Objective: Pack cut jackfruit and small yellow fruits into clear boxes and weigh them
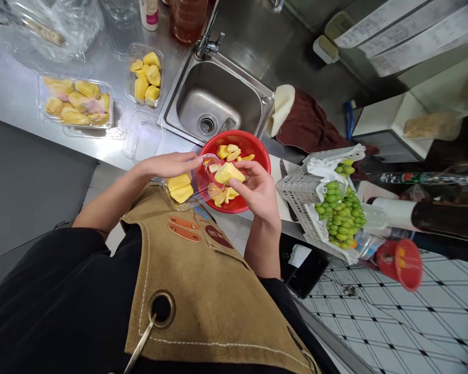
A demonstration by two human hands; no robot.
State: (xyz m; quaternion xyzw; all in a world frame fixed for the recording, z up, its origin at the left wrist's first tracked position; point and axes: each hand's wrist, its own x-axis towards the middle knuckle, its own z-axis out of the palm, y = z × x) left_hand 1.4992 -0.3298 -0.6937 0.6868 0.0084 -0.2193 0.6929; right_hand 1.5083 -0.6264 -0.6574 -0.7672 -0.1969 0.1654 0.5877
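One jackfruit piece (229, 173) is pinched between the thumb and fingers of the right hand (260, 188), just above a red colander (265, 165) with more jackfruit chunks (230, 194) lying in it. The left hand (170, 165) has its grip on a clear plastic box (198, 196), fingers over its far edge, with yellow jackfruit pods (180, 188) inside and one end overlapping the colander. On the steel bench (8, 93), a packed jackfruit box (41, 101) and a smaller jackfruit tub (130, 89) stand left of the sink (203, 98), while a white crate (296, 193) of green grapes (345, 213) stands to the right.
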